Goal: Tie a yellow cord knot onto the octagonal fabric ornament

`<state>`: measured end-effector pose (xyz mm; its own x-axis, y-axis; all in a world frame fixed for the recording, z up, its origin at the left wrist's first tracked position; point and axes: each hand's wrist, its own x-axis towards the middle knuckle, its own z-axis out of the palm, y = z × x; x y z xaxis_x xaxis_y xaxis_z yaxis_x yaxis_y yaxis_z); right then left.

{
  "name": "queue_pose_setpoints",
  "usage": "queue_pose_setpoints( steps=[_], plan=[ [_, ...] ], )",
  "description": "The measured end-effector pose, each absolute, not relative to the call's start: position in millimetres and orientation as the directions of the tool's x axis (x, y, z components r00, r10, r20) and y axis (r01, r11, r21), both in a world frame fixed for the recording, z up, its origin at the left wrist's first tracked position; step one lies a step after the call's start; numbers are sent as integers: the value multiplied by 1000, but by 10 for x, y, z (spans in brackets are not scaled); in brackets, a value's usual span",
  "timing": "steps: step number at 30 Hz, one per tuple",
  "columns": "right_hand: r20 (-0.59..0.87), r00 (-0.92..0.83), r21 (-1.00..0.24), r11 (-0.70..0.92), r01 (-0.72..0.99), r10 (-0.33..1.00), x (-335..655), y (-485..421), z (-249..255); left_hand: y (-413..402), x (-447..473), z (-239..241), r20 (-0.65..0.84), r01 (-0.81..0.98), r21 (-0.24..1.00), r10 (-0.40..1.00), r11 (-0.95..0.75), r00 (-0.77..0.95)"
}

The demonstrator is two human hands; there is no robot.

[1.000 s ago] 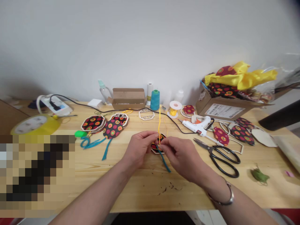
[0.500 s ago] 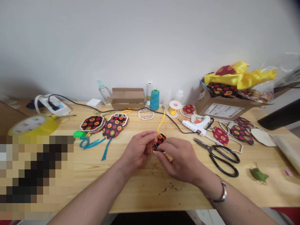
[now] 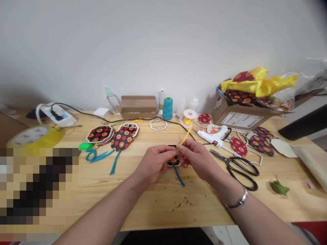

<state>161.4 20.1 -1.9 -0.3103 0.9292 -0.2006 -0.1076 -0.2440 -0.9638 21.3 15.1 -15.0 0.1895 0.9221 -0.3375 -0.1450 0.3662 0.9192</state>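
Between my hands is a small dark fabric-covered piece (image 3: 173, 160) with a flower print and a pale rim. A teal ribbon (image 3: 179, 176) hangs from its lower edge. My left hand (image 3: 156, 160) grips the piece at its left side, thumb across the front. My right hand (image 3: 193, 157) pinches a yellow cord (image 3: 187, 135) at the piece's upper right; the cord runs up and to the right. Fingers of both hands partly cover the piece. Behind the hands stands a spool of yellow cord (image 3: 189, 117).
Black-handled scissors (image 3: 242, 167) and a white glue gun (image 3: 216, 137) lie to the right. A carton of fabric (image 3: 240, 119) stands behind them. Stacked fabric-covered frames (image 3: 100, 134) and a teal thread cone (image 3: 167, 109) are toward the back. A black cable (image 3: 112, 121) crosses the table.
My right hand has moved up and right from the front of the piece to its upper right, now pinching the cord. The teal ribbon has come into view below.
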Motion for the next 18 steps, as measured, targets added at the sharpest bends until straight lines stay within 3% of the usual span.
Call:
queue_pose_setpoints(
  steps=[18],
  plan=[
    [-111, -208, -993, -99, 66, 972, 1682, 259, -3, 133, 232, -96, -318, -111, 932, 926, 345, 205]
  ],
)
